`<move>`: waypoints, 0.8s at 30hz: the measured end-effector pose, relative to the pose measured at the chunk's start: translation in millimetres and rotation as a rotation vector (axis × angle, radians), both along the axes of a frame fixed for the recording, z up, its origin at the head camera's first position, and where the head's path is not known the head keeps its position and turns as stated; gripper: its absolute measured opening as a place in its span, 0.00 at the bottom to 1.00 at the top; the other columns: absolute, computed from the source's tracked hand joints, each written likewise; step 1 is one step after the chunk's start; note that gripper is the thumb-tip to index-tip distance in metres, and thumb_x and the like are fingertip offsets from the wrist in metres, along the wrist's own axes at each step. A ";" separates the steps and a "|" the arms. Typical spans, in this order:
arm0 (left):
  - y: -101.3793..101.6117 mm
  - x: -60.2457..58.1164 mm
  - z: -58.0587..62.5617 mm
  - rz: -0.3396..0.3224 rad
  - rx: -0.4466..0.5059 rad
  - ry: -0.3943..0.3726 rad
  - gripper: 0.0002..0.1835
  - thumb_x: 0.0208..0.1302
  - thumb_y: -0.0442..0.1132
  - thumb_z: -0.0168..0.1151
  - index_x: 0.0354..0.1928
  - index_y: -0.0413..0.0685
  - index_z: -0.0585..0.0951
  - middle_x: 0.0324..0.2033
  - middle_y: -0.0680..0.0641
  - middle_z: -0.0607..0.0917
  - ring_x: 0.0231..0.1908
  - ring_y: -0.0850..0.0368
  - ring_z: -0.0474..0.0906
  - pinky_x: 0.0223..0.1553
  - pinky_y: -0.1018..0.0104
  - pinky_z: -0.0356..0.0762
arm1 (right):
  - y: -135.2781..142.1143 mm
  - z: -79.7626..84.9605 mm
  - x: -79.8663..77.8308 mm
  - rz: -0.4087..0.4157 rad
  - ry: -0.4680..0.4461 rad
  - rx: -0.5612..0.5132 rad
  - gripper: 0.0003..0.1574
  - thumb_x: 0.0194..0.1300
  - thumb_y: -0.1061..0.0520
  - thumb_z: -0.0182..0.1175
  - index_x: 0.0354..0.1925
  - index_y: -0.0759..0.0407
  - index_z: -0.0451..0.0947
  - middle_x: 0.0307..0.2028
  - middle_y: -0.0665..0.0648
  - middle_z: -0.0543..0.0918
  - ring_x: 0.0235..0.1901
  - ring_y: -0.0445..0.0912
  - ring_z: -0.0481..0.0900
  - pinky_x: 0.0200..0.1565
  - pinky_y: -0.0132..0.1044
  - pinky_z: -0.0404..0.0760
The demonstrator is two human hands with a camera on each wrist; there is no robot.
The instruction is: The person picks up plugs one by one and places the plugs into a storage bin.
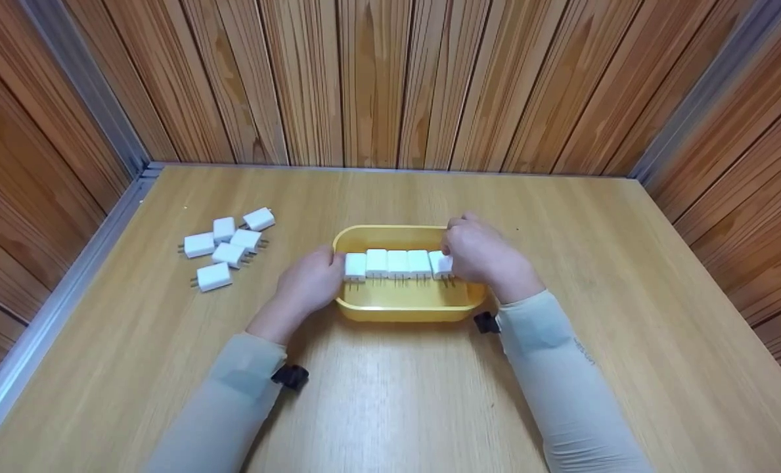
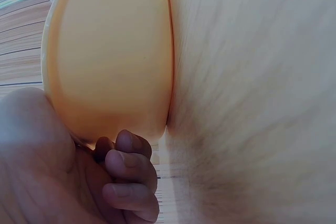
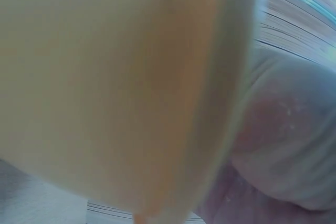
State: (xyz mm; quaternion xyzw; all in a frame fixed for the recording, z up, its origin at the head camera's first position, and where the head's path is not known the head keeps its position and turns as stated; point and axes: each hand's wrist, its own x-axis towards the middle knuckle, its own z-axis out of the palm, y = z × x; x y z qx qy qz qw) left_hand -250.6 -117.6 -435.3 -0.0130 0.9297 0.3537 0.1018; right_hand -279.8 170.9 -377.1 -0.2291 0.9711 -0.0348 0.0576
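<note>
A yellow plastic tray [image 1: 406, 315] stands on the table between both hands. Several white plug chargers [image 1: 397, 263] lie side by side across it, metal prongs toward the person. My left hand [image 1: 311, 279] grips the tray's left end, thumb at the rim; in the left wrist view its fingers [image 2: 128, 166] curl beside the outer wall. Reaching over the right end, my right hand [image 1: 485, 256] has curled fingers at the rightmost charger [image 1: 440, 264], which sits slightly askew and partly covered. The right wrist view shows the tray wall [image 3: 105, 87] up close, with those fingertips hidden.
Several more white chargers [image 1: 214, 276] lie loosely grouped on the table [image 1: 390, 394] left of the tray, prongs pointing various ways. Wood-patterned panels [image 1: 370, 85] enclose the table at the back and both sides, with a metal strip [image 1: 55, 289] along the left edge.
</note>
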 end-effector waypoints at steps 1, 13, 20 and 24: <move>0.1 -0.1 0.1 0.000 -0.002 0.003 0.26 0.91 0.55 0.38 0.67 0.46 0.79 0.44 0.44 0.81 0.46 0.46 0.79 0.51 0.49 0.73 | -0.2 -0.6 -0.1 -0.002 0.003 0.000 0.15 0.65 0.73 0.70 0.48 0.65 0.92 0.50 0.61 0.85 0.53 0.57 0.74 0.58 0.52 0.78; -0.2 0.1 -0.8 0.004 0.000 -0.001 0.26 0.91 0.55 0.38 0.67 0.46 0.78 0.44 0.44 0.81 0.45 0.46 0.79 0.50 0.49 0.73 | -2.4 -5.9 -1.9 -0.037 -0.005 0.000 0.14 0.67 0.74 0.66 0.47 0.63 0.91 0.45 0.60 0.88 0.53 0.57 0.76 0.62 0.56 0.77; -0.7 -1.0 -1.6 0.000 -0.040 0.016 0.27 0.90 0.54 0.37 0.65 0.43 0.79 0.47 0.42 0.82 0.47 0.44 0.78 0.52 0.46 0.74 | -4.0 -9.1 -1.8 0.010 0.044 0.056 0.10 0.69 0.72 0.64 0.36 0.61 0.88 0.33 0.57 0.86 0.44 0.56 0.77 0.55 0.54 0.80; -0.1 -1.7 -1.6 0.002 -0.036 0.006 0.27 0.90 0.54 0.37 0.65 0.43 0.78 0.46 0.42 0.81 0.47 0.44 0.78 0.50 0.48 0.74 | -5.8 -12.0 -2.0 0.001 0.029 0.090 0.09 0.70 0.71 0.66 0.40 0.61 0.90 0.35 0.58 0.86 0.41 0.56 0.77 0.53 0.54 0.80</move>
